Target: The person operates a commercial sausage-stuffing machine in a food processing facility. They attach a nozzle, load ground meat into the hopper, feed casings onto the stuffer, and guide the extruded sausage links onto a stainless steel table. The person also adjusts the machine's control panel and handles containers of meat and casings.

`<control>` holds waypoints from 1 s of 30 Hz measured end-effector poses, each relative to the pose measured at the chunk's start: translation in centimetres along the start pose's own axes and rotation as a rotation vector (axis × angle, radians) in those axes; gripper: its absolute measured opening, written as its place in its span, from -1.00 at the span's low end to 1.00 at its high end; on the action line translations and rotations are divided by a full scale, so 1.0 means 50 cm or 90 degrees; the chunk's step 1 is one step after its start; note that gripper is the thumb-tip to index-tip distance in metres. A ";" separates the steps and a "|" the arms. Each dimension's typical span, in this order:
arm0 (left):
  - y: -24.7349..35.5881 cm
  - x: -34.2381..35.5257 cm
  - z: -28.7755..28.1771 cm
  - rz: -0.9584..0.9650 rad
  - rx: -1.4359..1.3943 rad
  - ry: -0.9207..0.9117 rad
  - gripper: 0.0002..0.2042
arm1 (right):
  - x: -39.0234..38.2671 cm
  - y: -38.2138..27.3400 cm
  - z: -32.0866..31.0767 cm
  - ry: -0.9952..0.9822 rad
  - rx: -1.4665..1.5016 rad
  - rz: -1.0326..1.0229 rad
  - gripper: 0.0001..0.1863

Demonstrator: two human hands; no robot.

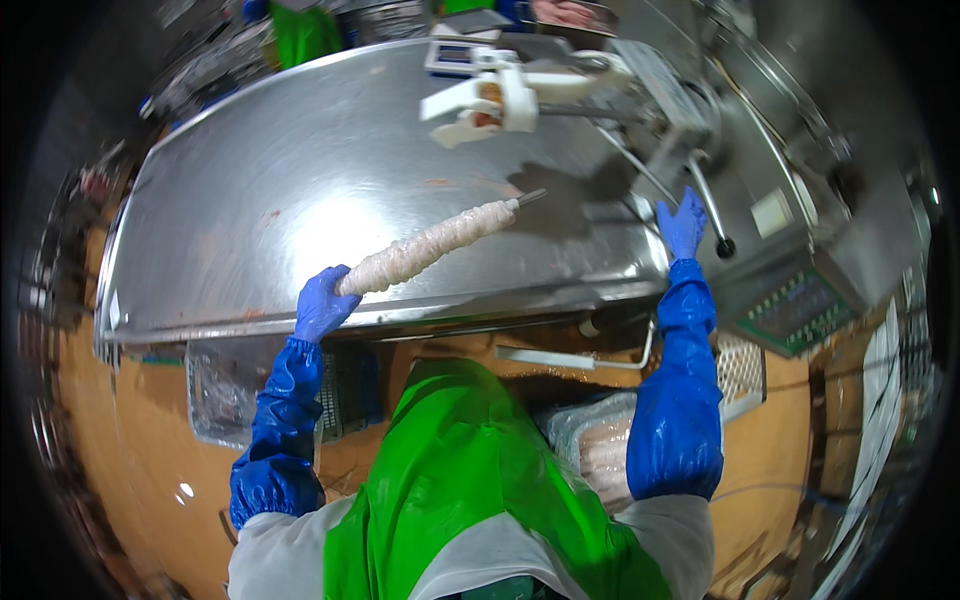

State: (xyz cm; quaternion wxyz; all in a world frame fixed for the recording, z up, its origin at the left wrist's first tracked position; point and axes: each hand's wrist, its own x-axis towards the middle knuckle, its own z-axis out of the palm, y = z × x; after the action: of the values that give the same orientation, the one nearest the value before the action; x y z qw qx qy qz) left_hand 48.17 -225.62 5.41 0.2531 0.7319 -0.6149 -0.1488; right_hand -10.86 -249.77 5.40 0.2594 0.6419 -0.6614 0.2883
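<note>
My left hand (pixel 325 300), in a blue glove, grips the lower end of a long, pale, ruched casing (pixel 425 245) on a rod whose bare tip points up to the right, over the steel table (pixel 200 200). My right hand (pixel 683 222) is open, fingers spread, beside a steel lever (pixel 706 195) with a black knob, right of the table. Above the casing's tip, a steel machine (pixel 665 100) carries white plastic parts (pixel 462 105).
Clear bins (pixel 225 390) and a bin with pale contents (pixel 590 430) sit below the table. A control panel (pixel 795 305) is at the right. A green-clad person (pixel 305 35), a scale (pixel 460 55) and a tray of pink meat (pixel 570 15) are at the back.
</note>
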 end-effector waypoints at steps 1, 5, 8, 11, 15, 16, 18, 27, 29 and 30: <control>-0.032 0.006 -0.011 0.018 0.009 0.034 -0.67 | 0.012 -0.016 0.031 0.070 -0.146 -0.060 -0.44; -0.165 0.001 -0.050 0.022 0.104 0.149 -0.62 | -0.004 -0.151 0.078 -0.387 -0.037 0.083 -0.60; -0.197 -0.001 -0.069 0.021 0.168 0.187 -0.60 | -0.071 -0.416 0.003 -0.470 0.092 -0.001 -0.53; -0.206 0.042 -0.080 0.075 0.205 0.206 -0.62 | -0.081 -0.537 0.080 -0.472 0.464 0.195 -0.47; -0.218 0.099 -0.104 0.146 0.260 0.256 -0.63 | -0.080 -0.642 0.043 -0.150 0.179 0.038 -0.18; -0.209 0.104 -0.108 0.145 0.268 0.259 -0.63 | -0.059 -0.672 -0.008 -0.060 0.236 -0.143 -0.13; -0.184 0.146 -0.112 0.178 0.267 0.275 -0.61 | -0.001 -0.747 -0.090 -0.167 0.425 -0.336 -0.26; -0.038 0.220 -0.128 0.212 0.190 0.295 -0.50 | 0.120 -0.731 -0.061 -0.259 0.378 -0.463 -0.30; -0.032 0.228 -0.125 0.207 0.188 0.288 -0.50 | 0.124 -0.722 -0.048 -0.260 0.383 -0.458 -0.31; -0.032 0.232 -0.118 0.205 0.186 0.283 -0.51 | 0.125 -0.720 -0.040 -0.270 0.381 -0.454 -0.31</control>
State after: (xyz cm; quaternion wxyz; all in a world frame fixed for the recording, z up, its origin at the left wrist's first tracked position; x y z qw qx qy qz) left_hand 54.94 -235.64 10.50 0.2938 0.6683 -0.6674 0.1473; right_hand 24.78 -253.08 12.99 0.0067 0.9184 -0.3274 0.2222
